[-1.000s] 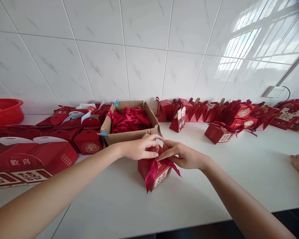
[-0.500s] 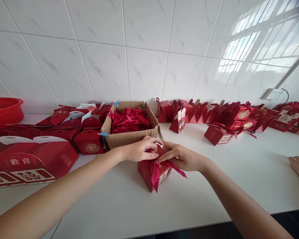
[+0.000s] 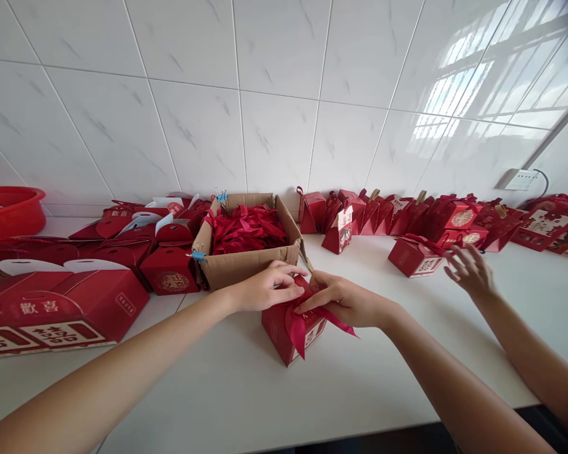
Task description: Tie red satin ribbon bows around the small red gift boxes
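A small red gift box [image 3: 279, 331] stands on the white counter [image 3: 246, 391] in front of me. A red ribbon [image 3: 299, 326] hangs over its top and front. My left hand [image 3: 265, 287] pinches the ribbon at the box's top from the left. My right hand [image 3: 343, 299] pinches it from the right, fingertips almost touching the left ones. Just behind the box sits an open cardboard carton [image 3: 246, 261] filled with loose red ribbons [image 3: 246, 228].
Another person's hand [image 3: 471, 271] reaches from the right toward a flat red box [image 3: 414, 257]. Finished red boxes [image 3: 397, 214] line the tiled wall. Folded red boxes [image 3: 123, 243] pile up at left, with a red basin [image 3: 9, 211] beyond. A wall socket [image 3: 518, 178] is at right.
The other person's hand has come from the counter's right edge up toward the flat red box. My hands stay pinched at the box top while the ribbon ends have shifted slightly.
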### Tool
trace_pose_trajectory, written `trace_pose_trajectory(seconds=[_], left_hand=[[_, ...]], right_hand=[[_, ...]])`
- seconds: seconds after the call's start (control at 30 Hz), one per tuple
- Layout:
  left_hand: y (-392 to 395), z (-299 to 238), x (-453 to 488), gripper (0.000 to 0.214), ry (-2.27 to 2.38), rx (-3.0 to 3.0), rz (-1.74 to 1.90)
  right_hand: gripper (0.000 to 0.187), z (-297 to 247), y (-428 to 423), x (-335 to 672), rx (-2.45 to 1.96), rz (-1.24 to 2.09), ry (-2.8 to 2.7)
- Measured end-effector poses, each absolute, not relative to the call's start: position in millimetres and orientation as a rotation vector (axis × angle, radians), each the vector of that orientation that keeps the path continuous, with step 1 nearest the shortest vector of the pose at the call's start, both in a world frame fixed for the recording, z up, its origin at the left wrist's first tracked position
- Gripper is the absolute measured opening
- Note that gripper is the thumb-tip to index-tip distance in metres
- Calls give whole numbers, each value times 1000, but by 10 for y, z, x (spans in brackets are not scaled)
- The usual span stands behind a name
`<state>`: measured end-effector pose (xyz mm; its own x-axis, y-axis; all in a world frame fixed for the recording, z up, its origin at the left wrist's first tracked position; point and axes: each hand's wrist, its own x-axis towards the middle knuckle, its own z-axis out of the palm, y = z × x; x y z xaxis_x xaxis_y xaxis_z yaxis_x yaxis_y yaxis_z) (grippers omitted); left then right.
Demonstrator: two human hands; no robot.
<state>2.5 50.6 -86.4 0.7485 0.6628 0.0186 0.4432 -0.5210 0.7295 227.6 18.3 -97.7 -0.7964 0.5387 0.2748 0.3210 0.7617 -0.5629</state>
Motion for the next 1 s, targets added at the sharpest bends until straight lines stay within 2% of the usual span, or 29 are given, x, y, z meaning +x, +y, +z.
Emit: trace_pose_trajectory(seconds=[0.17, 0.5, 1.0], left_hand=[[495, -849, 22, 23, 804, 2141, 447], [456, -946, 60, 37, 947, 2113, 557], [354, -1034, 146, 36, 1028, 2043, 761]], right_hand=[[44, -1005, 187, 2290, -689, 702, -2519], [48, -974, 174, 2295, -712, 713, -2573], [44, -963, 145, 2287, -792, 766, -2569]])
